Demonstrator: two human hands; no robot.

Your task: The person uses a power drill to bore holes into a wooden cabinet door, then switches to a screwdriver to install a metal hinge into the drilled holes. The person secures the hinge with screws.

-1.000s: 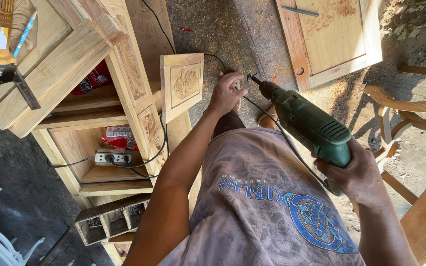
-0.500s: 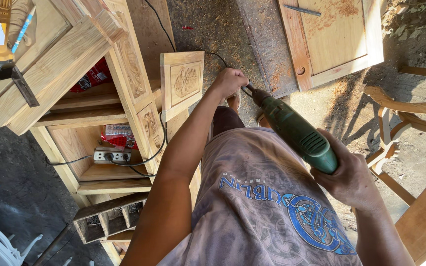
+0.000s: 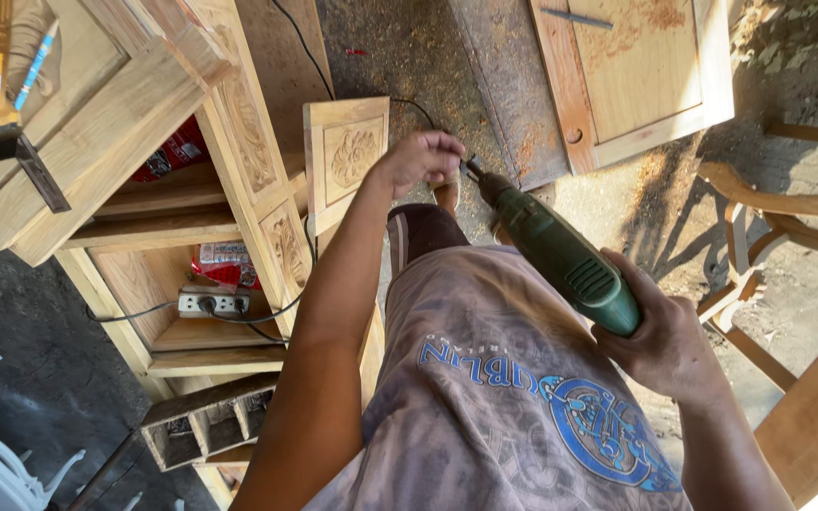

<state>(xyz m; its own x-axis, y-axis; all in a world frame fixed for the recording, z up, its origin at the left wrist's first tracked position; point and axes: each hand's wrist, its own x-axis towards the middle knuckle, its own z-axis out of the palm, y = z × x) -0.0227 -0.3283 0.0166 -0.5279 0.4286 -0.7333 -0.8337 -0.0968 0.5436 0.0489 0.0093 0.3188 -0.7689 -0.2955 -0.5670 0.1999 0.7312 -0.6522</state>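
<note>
- Head view: the right hand (image 3: 666, 345), at about four o'clock from the middle of the picture, is closed around the rear grip of a green electric drill (image 3: 559, 251).
- The drill slants from that hand up toward eleven o'clock, its chuck end pointing at the left hand (image 3: 420, 159).
- The left hand, just above centre at twelve o'clock, is curled shut at the drill's tip; whether it grips the chuck or a small part there cannot be told, as the fingers hide it.
- A small carved wooden panel (image 3: 345, 161) stands just beside the left hand, at its nine o'clock, leaning against the cabinet.
- The wooden cabinet (image 3: 239, 142) with carved posts fills the ten o'clock area; a white power strip (image 3: 212, 303) lies on one of its lower shelves, with red packets (image 3: 224, 263) above it.
- A black cable (image 3: 305, 57) runs from twelve o'clock down past the panel.
- A framed wooden door panel (image 3: 636, 76) lies on the ground at one o'clock, dusted with sawdust.
- Curved chair parts (image 3: 759, 203) stand at three o'clock.
- The person's patterned shirt (image 3: 504, 397) fills six o'clock.
</note>
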